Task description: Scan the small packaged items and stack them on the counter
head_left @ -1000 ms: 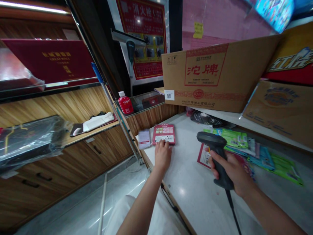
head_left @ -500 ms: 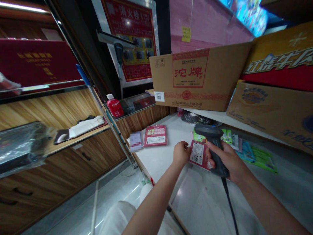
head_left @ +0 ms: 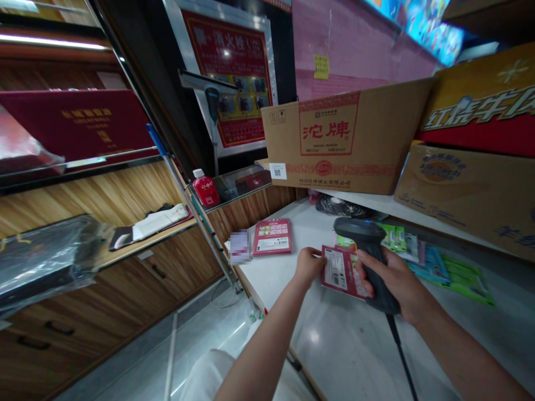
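My right hand (head_left: 395, 278) is wrapped round the grip of a black barcode scanner (head_left: 370, 250), whose cord runs down toward me. Under the scanner head lies a flat red packet (head_left: 340, 271) with a white printed label facing up. The fingers of my left hand (head_left: 310, 264) pinch this packet at its left edge. Part of the packet is covered by the scanner and my right fingers. A second, similar red packet (head_left: 271, 238) rests on the white counter (head_left: 288, 284) farther left, apart from both hands.
Green packets (head_left: 463, 278) and a blue packet (head_left: 432, 264) lie right of the scanner. Cardboard boxes (head_left: 368, 139) stand along the back. A red bottle (head_left: 205, 189) stands on a glass-topped ledge. A long pole (head_left: 184, 184) leans at the counter's left edge.
The view has shifted slightly, so the scene sits a little lower and to the right. My left hand still has the packet's edge, and the scanner stays over it.
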Motion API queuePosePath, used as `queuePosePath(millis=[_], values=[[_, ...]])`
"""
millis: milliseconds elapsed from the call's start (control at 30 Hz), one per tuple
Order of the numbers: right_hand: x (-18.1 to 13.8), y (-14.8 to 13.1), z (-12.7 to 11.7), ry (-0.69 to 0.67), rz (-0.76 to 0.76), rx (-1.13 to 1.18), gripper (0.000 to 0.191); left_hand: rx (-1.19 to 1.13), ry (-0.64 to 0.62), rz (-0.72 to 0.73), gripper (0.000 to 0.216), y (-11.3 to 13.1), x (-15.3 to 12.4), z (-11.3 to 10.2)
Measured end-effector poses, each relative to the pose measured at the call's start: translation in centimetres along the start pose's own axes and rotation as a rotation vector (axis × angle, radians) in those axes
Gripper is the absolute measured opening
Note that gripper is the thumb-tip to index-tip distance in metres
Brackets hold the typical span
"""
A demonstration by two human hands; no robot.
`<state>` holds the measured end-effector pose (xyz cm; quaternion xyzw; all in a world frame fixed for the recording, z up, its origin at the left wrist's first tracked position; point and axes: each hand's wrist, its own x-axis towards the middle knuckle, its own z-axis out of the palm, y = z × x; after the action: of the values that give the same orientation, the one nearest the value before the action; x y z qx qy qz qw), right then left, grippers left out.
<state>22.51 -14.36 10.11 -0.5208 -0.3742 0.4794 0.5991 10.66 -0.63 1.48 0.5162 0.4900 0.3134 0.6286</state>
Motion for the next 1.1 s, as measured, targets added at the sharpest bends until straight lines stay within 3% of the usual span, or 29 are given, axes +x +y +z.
queuePosePath(millis=[67, 133, 267, 333, 433, 533, 633, 800, 1100], values=[[-0.1, 0.0, 0.2, -0.005, -0.003, 0.009, 0.040, -0.085, -0.117, -0.116, 0.002, 0.3, -0.3, -0.7], [-0.3, -0.1, 0.3, 0.003, 0.003, 0.032, 0.039, -0.139, -0.197, -0.189, 0.004, 0.7, -0.6, -1.9], [-0.8, -0.5, 0.3, 0.033, 0.037, 0.060, 0.041, -0.427, -0.253, -0.280, 0.010, 1.2, -1.2, -5.2], [-0.9, -0.6, 0.3, 0.031, 0.044, 0.071, 0.042, -0.554, -0.182, -0.196, 0.014, 1.1, -1.4, -6.6], [-1.0, -0.6, 0.6, 0.008, 0.039, 0.066, 0.042, -0.614, -0.040, 0.050, 0.023, 0.6, -1.7, -7.8], [-0.8, 0.0, 1.1, -0.006, 0.036, 0.023, 0.041, -0.567, 0.075, 0.271, 0.039, -0.7, -1.7, -8.0], [-0.6, 1.1, 1.6, -0.008, 0.063, -0.024, 0.042, -0.551, 0.198, 0.393, 0.050, -2.1, -1.4, -7.9], [-0.4, 2.8, 2.2, -0.029, 0.111, -0.067, 0.041, -0.526, 0.249, 0.492, 0.055, -3.3, -1.1, -7.8], [-0.1, 4.4, 2.8, -0.007, 0.142, -0.071, 0.040, -0.528, 0.244, 0.465, 0.055, -3.4, -1.3, -7.8]])
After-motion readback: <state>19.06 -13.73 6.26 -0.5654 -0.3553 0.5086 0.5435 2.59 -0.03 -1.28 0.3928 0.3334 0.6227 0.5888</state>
